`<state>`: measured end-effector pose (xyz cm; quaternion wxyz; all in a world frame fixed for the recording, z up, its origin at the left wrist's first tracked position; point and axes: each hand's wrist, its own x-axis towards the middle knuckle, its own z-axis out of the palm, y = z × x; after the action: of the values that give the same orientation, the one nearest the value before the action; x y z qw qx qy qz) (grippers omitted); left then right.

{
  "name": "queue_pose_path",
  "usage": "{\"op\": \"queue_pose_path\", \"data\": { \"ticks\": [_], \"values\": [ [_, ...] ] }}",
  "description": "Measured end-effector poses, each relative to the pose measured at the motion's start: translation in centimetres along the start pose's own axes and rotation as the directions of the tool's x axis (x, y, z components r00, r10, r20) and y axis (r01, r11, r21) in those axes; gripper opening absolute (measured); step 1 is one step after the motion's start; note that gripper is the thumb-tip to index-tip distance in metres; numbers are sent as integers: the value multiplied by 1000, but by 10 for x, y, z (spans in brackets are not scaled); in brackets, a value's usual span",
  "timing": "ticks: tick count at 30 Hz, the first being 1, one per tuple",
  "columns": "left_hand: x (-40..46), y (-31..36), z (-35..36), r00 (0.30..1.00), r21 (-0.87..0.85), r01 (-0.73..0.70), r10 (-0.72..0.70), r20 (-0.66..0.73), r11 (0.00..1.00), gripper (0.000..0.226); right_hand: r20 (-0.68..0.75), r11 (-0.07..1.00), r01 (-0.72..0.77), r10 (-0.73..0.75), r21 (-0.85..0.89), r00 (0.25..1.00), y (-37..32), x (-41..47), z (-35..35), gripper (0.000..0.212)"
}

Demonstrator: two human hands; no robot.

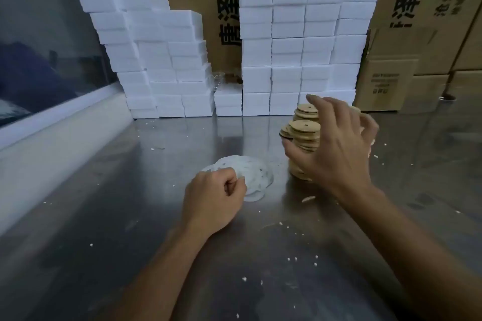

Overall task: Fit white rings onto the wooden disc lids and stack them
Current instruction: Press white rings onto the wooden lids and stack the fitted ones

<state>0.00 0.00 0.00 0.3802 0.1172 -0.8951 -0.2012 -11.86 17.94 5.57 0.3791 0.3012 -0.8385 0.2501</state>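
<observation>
Several wooden disc lids [304,130], each with a small centre hole, stand in leaning stacks on the steel table [130,242] right of the middle. My right hand [336,146] hovers over these stacks with fingers spread and bent, covering part of them; whether it touches them I cannot tell. A heap of thin white rings [250,172] lies left of the stacks. My left hand [214,198] rests at the near edge of that heap with curled fingers pinching a ring's edge.
Walls of white foam blocks [294,41] stand along the table's back, with cardboard boxes [422,34] behind and at the right. A window ledge [60,138] runs along the left. White crumbs lie scattered over the table.
</observation>
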Motion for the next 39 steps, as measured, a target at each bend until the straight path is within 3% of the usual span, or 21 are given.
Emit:
{"op": "queue_pose_path", "data": {
  "ticks": [2, 4, 7, 9, 13, 15, 18, 20, 26, 29, 34, 39],
  "values": [
    [0, 3, -3, 1000, 22, -27, 26, 11, 999, 56, 120, 997, -14, 23, -75, 993, 1, 4, 4, 68],
    [0, 6, -5, 998, 18, -52, 51, 32, 998, 55, 184, 991, -44, 66, -126, 981, 3, 5, 10, 54],
    [1, 7, -6, 996, 40, -86, 85, 21, 996, 48, 136, 987, -67, 87, -148, 987, 2, 3, 19, 27],
    [2, 5, -5, 996, 67, -86, 85, 14, 994, 44, 86, 988, -86, 98, -130, 991, 3, 3, 20, 21],
    [6, 1, -3, 996, 135, 17, -4, -92, 991, 21, 34, 993, -52, 55, -106, 998, 3, -2, 20, 17],
    [8, -6, -5, 996, 193, 91, -86, -32, 977, 11, 21, 995, -41, 43, -91, 999, 4, -3, 20, 18],
    [8, -17, -8, 959, 253, 206, -246, 139, 945, 23, 20, 998, -40, 42, -49, 999, 6, -3, 20, 28],
    [8, -18, -9, 953, 224, 229, -265, 147, 947, 13, -3, 999, -36, 36, -17, 999, 8, -4, 21, 29],
    [9, -23, -11, 953, 204, 232, -264, 147, 951, 7, -205, 984, 99, -68, 150, 976, 13, -5, 17, 28],
    [8, -25, -9, 959, 155, 237, -256, 124, 959, 18, -275, 949, 184, -112, 255, 955, 6, -8, 12, 28],
    [9, -28, -7, 950, 120, 306, -312, 33, 945, 26, -196, 805, 126, -12, 580, 981, -14, -18, 8, 28],
    [13, -34, -11, 941, 283, 300, -332, 71, 911, 16, -14, 626, -115, 197, 772, 980, -36, -29, 11, 30]
  ]
}}
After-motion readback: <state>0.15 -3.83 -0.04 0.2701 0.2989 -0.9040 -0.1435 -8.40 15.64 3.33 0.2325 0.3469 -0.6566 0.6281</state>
